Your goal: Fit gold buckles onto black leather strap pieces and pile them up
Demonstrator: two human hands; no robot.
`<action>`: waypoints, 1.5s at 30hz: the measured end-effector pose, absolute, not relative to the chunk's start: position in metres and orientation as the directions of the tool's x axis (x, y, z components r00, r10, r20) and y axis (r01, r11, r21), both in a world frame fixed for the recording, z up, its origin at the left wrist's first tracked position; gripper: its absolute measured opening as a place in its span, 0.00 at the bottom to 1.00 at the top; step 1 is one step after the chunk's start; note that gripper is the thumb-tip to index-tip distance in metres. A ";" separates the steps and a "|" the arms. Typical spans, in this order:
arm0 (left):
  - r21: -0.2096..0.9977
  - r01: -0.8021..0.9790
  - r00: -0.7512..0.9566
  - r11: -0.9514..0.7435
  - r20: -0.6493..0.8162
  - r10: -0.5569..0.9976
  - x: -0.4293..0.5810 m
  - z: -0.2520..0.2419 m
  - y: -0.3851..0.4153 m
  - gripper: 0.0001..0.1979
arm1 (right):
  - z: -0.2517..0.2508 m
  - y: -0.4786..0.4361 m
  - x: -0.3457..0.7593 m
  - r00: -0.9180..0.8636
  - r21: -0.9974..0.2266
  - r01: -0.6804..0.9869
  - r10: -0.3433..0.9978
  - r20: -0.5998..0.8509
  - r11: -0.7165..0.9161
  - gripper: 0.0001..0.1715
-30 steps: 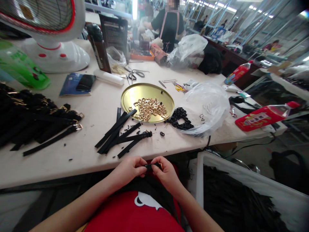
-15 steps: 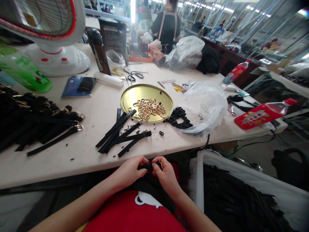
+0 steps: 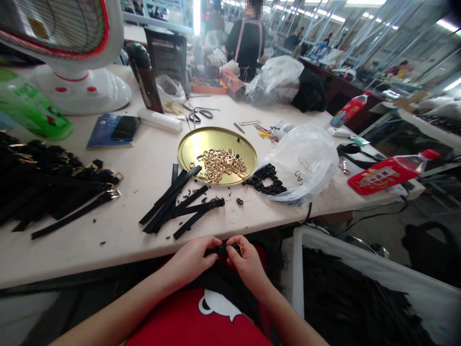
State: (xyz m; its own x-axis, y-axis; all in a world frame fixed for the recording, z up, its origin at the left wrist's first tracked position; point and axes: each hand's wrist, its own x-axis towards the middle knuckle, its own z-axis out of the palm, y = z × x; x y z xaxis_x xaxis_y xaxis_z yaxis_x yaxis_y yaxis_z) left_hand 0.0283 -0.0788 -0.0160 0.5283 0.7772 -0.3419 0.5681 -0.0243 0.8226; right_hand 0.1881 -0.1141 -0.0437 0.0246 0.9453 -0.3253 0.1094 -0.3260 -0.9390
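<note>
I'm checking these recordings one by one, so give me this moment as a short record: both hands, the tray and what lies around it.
Left hand: grips a black strap
Right hand: grips the same strap, at the end where gold metal shows
Hold position: in front of the table edge
Tray: gold, bearing a heap of buckles
Left of tray: loose straps; farther left, a strap pile with gold buckles
Right of tray: black loops at a clear bag
Beside table: white bin of black strips
</note>
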 end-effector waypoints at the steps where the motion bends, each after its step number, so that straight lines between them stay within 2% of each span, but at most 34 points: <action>1: 0.818 0.575 0.517 -0.017 -0.347 0.782 0.028 -0.018 -0.079 0.15 | -0.044 -0.114 0.188 0.017 -0.939 0.109 0.945 -0.326 -0.326 0.05; 6: 0.794 0.607 0.455 0.018 -0.367 0.811 0.030 -0.023 -0.081 0.14 | -0.048 -0.117 0.190 0.012 -0.932 0.059 0.934 -0.358 -0.358 0.07; 12: 0.810 0.585 0.466 0.040 -0.376 0.801 0.028 -0.012 -0.082 0.13 | -0.045 -0.118 0.186 0.034 -0.925 0.008 0.924 -0.380 -0.381 0.10; 15: 0.755 0.655 0.400 0.002 -0.349 0.847 0.030 -0.015 -0.086 0.12 | -0.042 -0.120 0.181 0.029 -0.938 0.041 0.939 -0.343 -0.344 0.08; 19: 0.735 0.676 0.421 -0.058 -0.320 0.849 0.032 -0.017 -0.088 0.11 | -0.040 -0.122 0.184 -0.019 -0.954 0.117 0.960 -0.280 -0.276 0.06; 26: 0.684 0.723 0.415 -0.099 -0.316 0.853 0.018 -0.003 -0.076 0.10 | -0.035 -0.105 0.196 -0.101 -0.966 0.037 0.961 -0.258 -0.256 0.12; 32: 0.639 0.759 0.381 -0.124 -0.282 0.880 0.026 0.004 -0.064 0.11 | -0.029 -0.093 0.195 -0.095 -0.964 0.132 0.966 -0.242 -0.229 0.10; 36: 0.718 0.689 0.424 -0.098 -0.289 0.858 0.027 0.009 -0.055 0.14 | -0.028 -0.084 0.201 -0.104 -0.968 0.101 0.965 -0.239 -0.229 0.11; 40: 0.800 0.598 0.456 0.049 -0.391 0.799 0.018 0.011 -0.049 0.13 | -0.028 -0.078 0.205 -0.152 -0.963 0.066 0.951 -0.270 -0.263 0.12; 45: 0.796 0.594 0.434 0.116 -0.439 0.787 0.019 0.007 -0.048 0.09 | -0.024 -0.077 0.206 -0.167 -0.959 0.194 0.956 -0.242 -0.208 0.08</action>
State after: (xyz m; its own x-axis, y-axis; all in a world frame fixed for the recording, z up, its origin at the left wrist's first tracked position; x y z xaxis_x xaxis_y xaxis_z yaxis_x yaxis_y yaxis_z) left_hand 0.0190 -0.0482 0.0074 0.4338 0.7871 -0.4385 0.5940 0.1161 0.7960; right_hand 0.2062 -0.0771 -0.0239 -0.1666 0.9560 -0.2416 0.1942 -0.2084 -0.9586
